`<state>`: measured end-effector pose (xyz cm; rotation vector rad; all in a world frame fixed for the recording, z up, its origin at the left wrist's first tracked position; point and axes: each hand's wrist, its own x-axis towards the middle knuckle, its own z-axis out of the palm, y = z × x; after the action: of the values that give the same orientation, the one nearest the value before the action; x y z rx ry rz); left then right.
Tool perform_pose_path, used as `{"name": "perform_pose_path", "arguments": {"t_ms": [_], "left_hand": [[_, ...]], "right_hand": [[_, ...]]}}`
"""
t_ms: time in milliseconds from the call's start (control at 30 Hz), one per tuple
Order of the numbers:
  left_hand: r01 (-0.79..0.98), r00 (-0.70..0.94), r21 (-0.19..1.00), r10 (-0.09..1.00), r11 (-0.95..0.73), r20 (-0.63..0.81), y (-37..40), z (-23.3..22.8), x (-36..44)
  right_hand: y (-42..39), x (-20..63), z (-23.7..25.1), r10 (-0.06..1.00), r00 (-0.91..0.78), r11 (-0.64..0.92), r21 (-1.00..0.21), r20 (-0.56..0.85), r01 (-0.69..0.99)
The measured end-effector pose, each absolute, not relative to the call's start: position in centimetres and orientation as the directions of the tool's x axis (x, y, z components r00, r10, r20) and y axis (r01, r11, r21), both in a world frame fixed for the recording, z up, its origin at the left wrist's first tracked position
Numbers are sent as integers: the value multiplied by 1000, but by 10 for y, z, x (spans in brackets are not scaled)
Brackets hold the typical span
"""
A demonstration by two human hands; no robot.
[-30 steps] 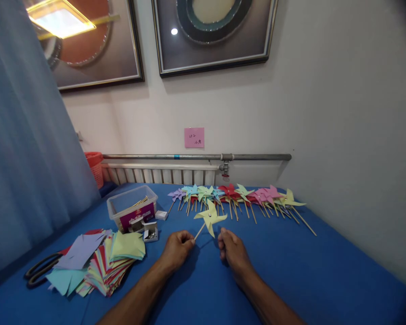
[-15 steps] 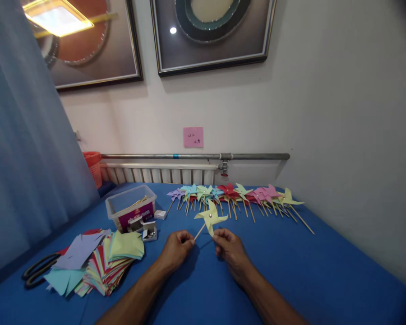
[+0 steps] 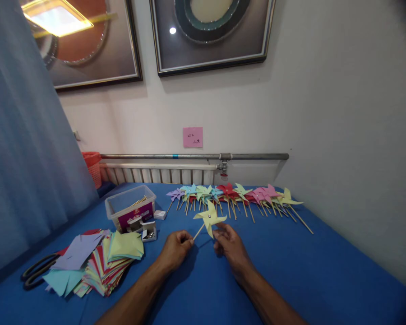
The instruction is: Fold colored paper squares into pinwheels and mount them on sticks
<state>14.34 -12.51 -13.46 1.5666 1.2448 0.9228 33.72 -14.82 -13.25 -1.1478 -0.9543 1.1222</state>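
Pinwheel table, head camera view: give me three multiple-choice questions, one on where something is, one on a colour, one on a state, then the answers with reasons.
1. Where does the stack of cut paper squares lie?
A. Left of the hands, near the scissors
B. Inside the clear box
C. On the radiator

2. What colour is the pinwheel held by the hands?
A. Red
B. Pale yellow
C. Purple

3. How does the left hand stand?
A. Flat on the cloth
B. Pinched shut on the pinwheel's stick
C. Lifted away, empty

Answers:
1 A: the paper squares lie on the blue table beside the scissors.
2 B: the pinwheel is pale yellow.
3 B: the left hand grips the stick's lower end; the right hand touches a blade.
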Motion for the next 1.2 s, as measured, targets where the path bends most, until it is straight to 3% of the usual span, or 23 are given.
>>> {"name": "perform_pose_path", "arguments": {"t_ms": [200, 467, 1200], "left_hand": [[340, 227, 938, 974, -72, -8, -121, -141, 141], [358, 252, 930, 968, -80, -13, -123, -137, 141], [346, 244, 935, 970, -83, -4, -124, -136, 140]], "right_hand": [[-146, 355, -123, 911, 336, 233, -971, 239, 59], [-150, 362, -119, 897, 288, 244, -919, 335, 310], [-143, 363, -121, 876, 401, 252, -963, 267, 91]]}}
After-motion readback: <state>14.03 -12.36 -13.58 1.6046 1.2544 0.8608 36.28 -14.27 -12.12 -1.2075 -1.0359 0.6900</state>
